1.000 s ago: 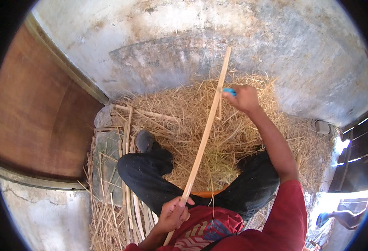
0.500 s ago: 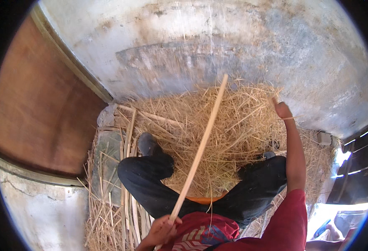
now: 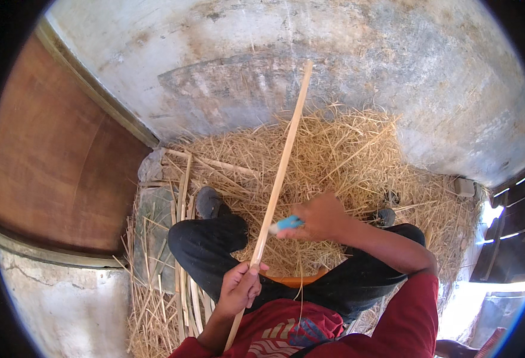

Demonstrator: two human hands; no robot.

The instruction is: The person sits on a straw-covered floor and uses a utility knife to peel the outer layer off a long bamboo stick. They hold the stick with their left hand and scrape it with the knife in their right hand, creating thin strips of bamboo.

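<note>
A long pale bamboo strip point(image 3: 286, 152) slants up from my lap toward the wall. Around its lower part, my left hand point(image 3: 241, 287) is closed, with the thumb along the strip. Just above that, my right hand point(image 3: 325, 218) is closed on a small light-blue tool point(image 3: 289, 223) whose pale tip meets the strip's right side. Motion blurs this hand, and its fingers hide most of the tool, so its exact kind does not show.
A heap of thin straw-coloured shavings point(image 3: 334, 155) fills the floor between my legs and the stained wall point(image 3: 262, 77). More long strips point(image 3: 183, 238) lie by my left leg. A brown panel point(image 3: 65, 155) stands at left; a small block point(image 3: 464, 187) lies at right.
My right hand has come back from the far right to the strip, bringing the blue tool into view. The strip's far end has risen toward the wall and shifted slightly left.
</note>
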